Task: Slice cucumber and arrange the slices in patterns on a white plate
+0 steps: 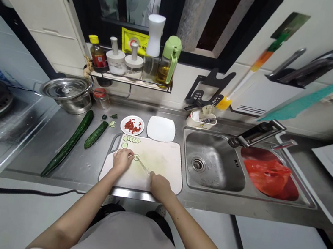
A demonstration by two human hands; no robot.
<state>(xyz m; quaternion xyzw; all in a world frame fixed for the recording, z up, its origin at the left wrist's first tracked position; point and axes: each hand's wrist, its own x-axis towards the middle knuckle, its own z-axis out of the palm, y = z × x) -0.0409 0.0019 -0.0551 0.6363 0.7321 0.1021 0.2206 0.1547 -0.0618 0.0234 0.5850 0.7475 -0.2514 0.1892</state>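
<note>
A white cutting board lies on the steel counter in front of me. My left hand rests on its left part, fingers curled over a piece of cucumber that is mostly hidden. My right hand is closed round the handle of a knife, whose blade reaches up left to a cucumber slice beside my left fingers. Several cucumber slices lie in a row at the board's far left edge.
A long cucumber and a shorter piece lie left of the board. Behind it stand a small plate of chopped red chilli and a bare white plate. The sink with a red bag is to the right, a steel pot at the left.
</note>
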